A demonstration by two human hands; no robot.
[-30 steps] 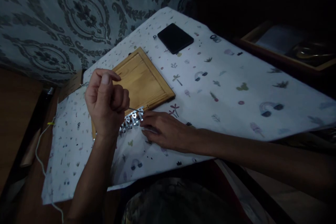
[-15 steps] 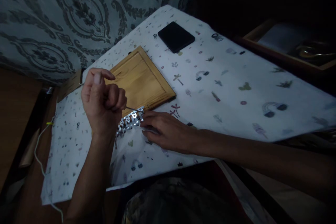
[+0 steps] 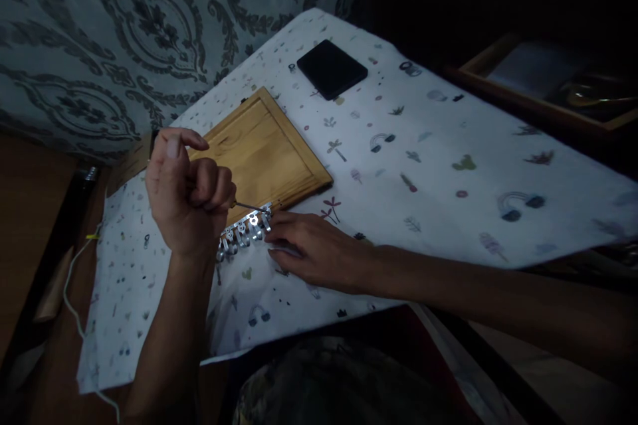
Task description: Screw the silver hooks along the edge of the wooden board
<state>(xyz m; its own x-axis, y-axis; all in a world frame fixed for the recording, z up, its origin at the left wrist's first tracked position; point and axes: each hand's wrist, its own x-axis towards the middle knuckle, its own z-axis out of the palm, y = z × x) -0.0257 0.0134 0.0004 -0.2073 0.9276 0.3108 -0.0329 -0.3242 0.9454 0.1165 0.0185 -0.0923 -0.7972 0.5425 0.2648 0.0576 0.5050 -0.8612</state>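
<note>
Metal hook rail lies along near edge of framed wooden panel, L end hidden behind L wrist. Screwdriver has its thin shaft running R to the rail's R end; tip looks to be at the rail there, exact contact too small to tell.

L hand is curled round the screwdriver handle, mostly hidden in the fist, over panel's L part. R hand is by the rail's R end, fingertips at the last hook, thumb a bit apart; can't tell if it's gripping.

Vs. 1 s ago: L hand has shifted L, so more shaft + a bit of yellowish handle now show, also more of rail's L hooks. R hand, panel approx same spot.

Further out: black tablet flat on far part of desk, which is covered w/ white printed cloth. Open drawer far R, w/ contents too dark to ID. Pale cable hangs near L; patterned wall far L.
</note>
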